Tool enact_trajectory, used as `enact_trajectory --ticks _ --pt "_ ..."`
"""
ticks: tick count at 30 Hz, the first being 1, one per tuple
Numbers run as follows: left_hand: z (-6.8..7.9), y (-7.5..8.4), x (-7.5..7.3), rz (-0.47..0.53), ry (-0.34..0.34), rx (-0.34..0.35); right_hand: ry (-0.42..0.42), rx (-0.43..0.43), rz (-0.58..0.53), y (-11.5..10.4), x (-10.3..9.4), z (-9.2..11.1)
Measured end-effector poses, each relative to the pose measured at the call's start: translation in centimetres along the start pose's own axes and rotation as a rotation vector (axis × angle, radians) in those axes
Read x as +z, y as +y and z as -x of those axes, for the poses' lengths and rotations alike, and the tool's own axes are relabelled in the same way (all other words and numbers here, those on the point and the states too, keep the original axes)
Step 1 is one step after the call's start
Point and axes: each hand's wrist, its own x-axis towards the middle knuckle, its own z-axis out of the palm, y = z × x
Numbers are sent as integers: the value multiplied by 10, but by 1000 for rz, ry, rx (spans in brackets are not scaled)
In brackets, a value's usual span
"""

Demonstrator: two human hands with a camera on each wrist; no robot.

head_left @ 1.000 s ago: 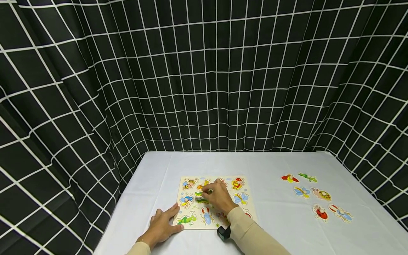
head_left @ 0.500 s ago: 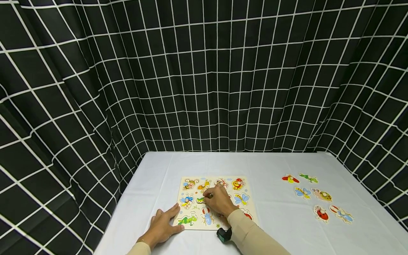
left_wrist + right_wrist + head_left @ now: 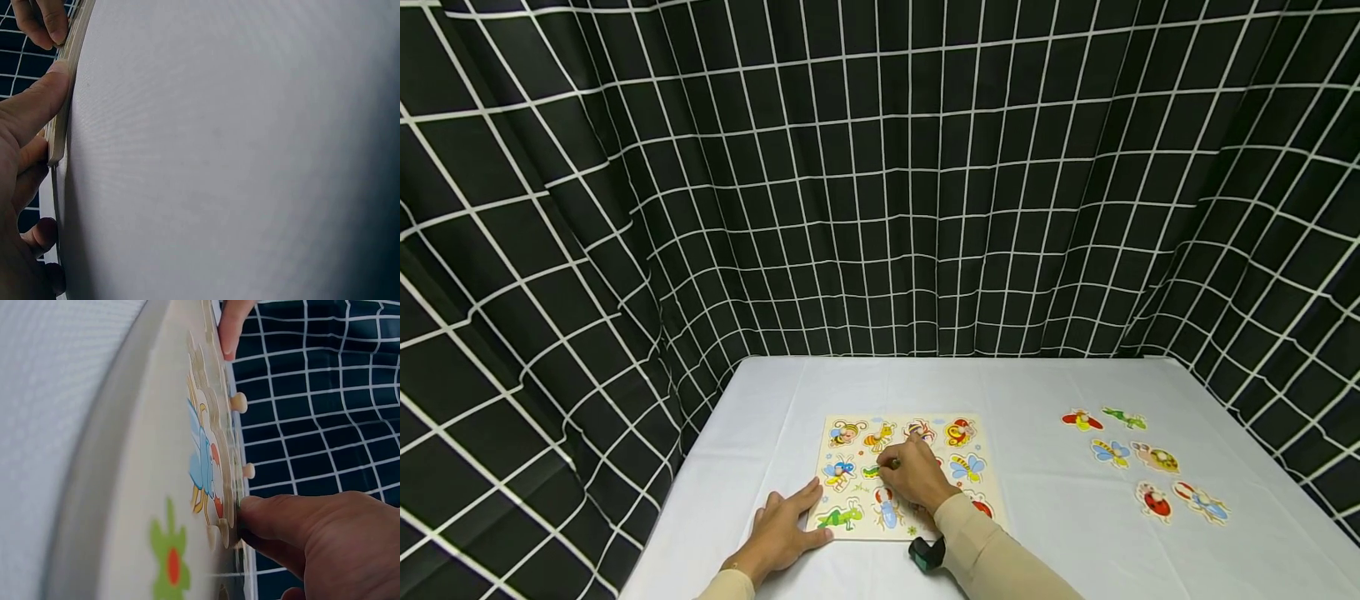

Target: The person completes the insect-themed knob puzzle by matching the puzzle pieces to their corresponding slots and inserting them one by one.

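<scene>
A wooden insect puzzle board lies on the table. My right hand is low over its middle, thumb and fingertips together on a green caterpillar puzzle piece at the matching picture. The hand covers most of that piece, and its knob is hidden. In the right wrist view, the thumb and finger of the right hand meet at the board's surface, beyond the blue beetle picture. My left hand rests spread at the board's near left corner, thumb at the front edge and fingers along the left side.
Loose insect pieces lie at the right of the white-covered table: a red-winged bug, a grasshopper, a dragonfly, a ladybird, a beetle and others. A black-and-white grid curtain surrounds the table.
My right hand has come down slightly, bringing the caterpillar piece from above the board onto its matching picture. The left hand has stayed at the corner.
</scene>
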Motion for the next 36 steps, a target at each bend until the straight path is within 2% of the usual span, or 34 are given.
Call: enact_trajectory --ticks 7,14,19,23,27,36 --pt "-1 0 1 -2 4 -1 -4 -2 5 0 -2 0" --pt "-3 3 0 -2 3 4 22 115 -119 -5 -21 -7" --pt "-5 5 0 3 5 -8 137 103 -118 -11 -51 -20" --pt "-7 5 0 6 1 -5 230 72 -102 -13 -83 -25" --pt "-5 4 0 6 1 4 310 39 -85 -15 -117 -26" --pt "0 1 0 -9 8 -4 468 -55 -48 -10 -174 -19"
